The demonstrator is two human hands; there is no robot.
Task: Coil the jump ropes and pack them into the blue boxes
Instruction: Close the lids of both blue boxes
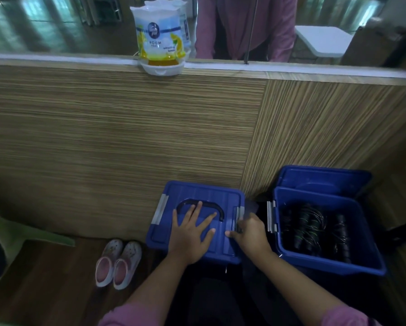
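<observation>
Closing stage, by the look of it. Left hand (191, 234) lies flat on the lid (197, 222) of the near blue box (230, 256), fingers spread, pressing it down. Right hand (250, 231) is at the lid's right edge, fingers curled on the grey latch (240, 214); exact grip on it cannot be told. Just beside, to the right, the second blue box (333, 262) stands open, coiled jump ropes (314, 229) inside, its own lid (324, 178) propped behind. Next move likely calls for snapping the latch while holding the lid square, then lidding the open box.
</observation>
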